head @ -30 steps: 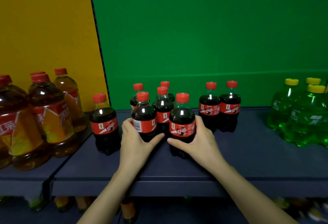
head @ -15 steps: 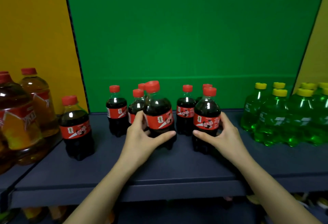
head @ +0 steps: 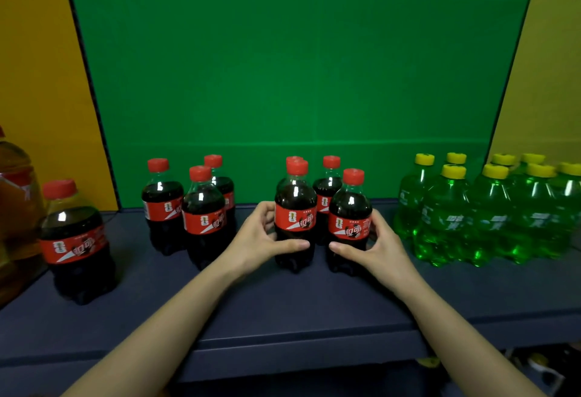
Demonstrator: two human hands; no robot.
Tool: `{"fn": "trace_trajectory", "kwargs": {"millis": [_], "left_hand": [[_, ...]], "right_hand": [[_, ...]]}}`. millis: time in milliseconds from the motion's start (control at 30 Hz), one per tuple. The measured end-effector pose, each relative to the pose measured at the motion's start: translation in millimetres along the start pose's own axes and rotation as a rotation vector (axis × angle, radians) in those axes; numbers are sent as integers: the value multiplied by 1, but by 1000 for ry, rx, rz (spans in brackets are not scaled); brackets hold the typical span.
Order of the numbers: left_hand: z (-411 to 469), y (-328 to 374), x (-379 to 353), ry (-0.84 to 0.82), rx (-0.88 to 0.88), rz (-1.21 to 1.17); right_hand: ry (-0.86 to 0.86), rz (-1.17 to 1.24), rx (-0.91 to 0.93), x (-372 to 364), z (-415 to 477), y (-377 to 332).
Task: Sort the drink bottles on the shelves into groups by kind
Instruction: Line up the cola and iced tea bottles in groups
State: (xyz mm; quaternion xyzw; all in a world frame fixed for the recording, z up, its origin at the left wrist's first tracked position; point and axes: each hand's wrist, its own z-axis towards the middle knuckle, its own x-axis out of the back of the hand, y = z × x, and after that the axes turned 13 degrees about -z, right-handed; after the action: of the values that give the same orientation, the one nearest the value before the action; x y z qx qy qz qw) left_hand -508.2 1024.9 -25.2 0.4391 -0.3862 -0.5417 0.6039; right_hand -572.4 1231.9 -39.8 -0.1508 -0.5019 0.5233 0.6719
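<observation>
Small cola bottles with red caps and red labels stand on a dark blue shelf (head: 283, 308). My left hand (head: 262, 239) grips one cola bottle (head: 295, 208) at its label, thumb across the front. Beside it, my right hand (head: 374, 244) grips a second cola bottle (head: 349, 214). Two more cola bottles (head: 328, 189) stand right behind these. Three cola bottles (head: 204, 211) stand as a group to the left, and a single cola bottle (head: 74, 236) stands at the far left. Several green soda bottles (head: 490, 211) with yellow caps cluster on the right.
A large amber tea bottle (head: 15, 208) stands at the left edge, next to the single cola bottle. A green back panel (head: 298, 82) rises behind the shelf, with yellow panels at both sides. Items on a lower shelf (head: 540, 365) are dim.
Both hands have carried their cola bottles to the right, away from the left group, and now hold them in front of the two rear bottles. The camera view also turned right.
</observation>
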Motion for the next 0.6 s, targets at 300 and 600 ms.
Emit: {"fn": "trace_trajectory", "kwargs": {"millis": [300,600], "left_hand": [[-9,-4,6,-2,-37,91],[-13,-7,6,61,-102,155]], "right_hand": [[-43,47,18,-6,-5,3],[-23,29,85,-10,-4,0]]}}
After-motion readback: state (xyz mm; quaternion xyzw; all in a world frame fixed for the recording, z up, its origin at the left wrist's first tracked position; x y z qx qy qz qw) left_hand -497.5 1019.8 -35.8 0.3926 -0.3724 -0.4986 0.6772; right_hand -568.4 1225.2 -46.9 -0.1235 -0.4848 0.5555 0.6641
